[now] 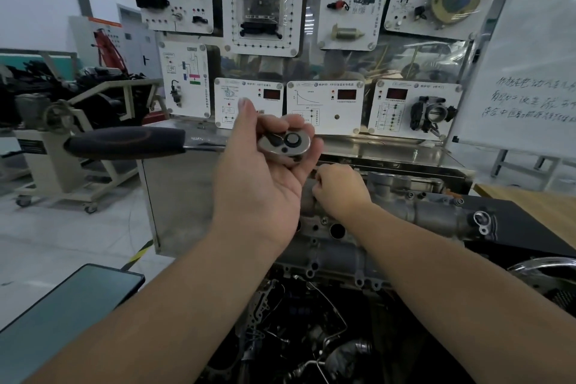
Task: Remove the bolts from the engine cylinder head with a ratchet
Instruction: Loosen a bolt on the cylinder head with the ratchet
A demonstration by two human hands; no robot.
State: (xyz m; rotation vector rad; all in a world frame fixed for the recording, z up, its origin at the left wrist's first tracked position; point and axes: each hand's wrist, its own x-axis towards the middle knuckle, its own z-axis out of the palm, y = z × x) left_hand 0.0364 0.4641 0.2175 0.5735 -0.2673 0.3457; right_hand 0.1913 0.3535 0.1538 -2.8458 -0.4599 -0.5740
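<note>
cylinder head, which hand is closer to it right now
Right. The right hand is down on the cylinder head, fingers closed at its top edge. The left hand is raised above it, palm up, holding the ratchet by its head.

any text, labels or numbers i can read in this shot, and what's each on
Nothing reads cleanly.
Whiteboard: three lines of handwritten Chinese characters, too blurred to quote.
Training panels: small printed headings and diagrams, too small to read.
Red displays: dark, no digits showing.
Ratchet in the left hand: no marking visible.
Cabinet behind, orange strip: unreadable.
</note>
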